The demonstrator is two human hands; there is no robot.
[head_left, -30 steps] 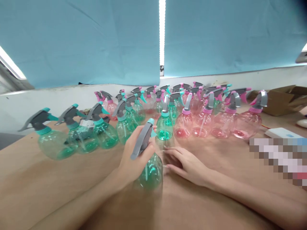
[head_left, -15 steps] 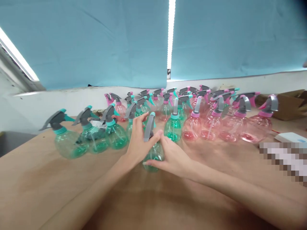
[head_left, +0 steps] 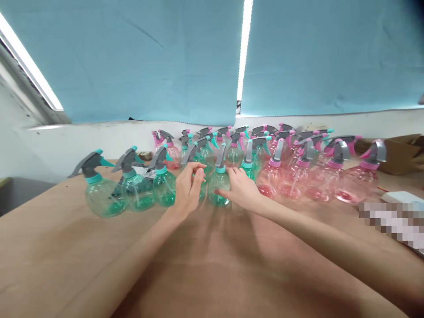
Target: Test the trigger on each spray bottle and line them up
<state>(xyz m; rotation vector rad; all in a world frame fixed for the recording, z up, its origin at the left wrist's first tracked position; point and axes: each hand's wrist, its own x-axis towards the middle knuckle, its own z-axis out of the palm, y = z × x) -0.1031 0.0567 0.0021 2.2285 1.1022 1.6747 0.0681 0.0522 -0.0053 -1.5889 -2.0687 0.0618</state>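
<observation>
A green spray bottle (head_left: pixel 218 182) with a grey trigger head and turquoise collar stands upright in the front row. My right hand (head_left: pixel 244 191) grips its right side, thumb across the front of the body and fingers partly hidden behind. Just left of it is my left hand (head_left: pixel 189 191), fingers curved and apart from the thumb, holding nothing that shows. Behind the left hand another green spray bottle (head_left: pixel 201 194) is mostly covered. More green bottles (head_left: pixel 164 189) line up to the left, and pink bottles (head_left: pixel 267 179) to the right.
Several more spray bottles (head_left: pixel 235 152) crowd the back of the wooden table (head_left: pixel 212 265) by the wall. At the right are a cardboard box (head_left: pixel 402 154), a white object (head_left: pixel 402 197) and a blurred-out patch. Blue cloth (head_left: pixel 149 62) hangs behind.
The green bottle has moved away from me into the front row, between its green neighbours. My left hand has come off it to the left; my right hand stays on it.
</observation>
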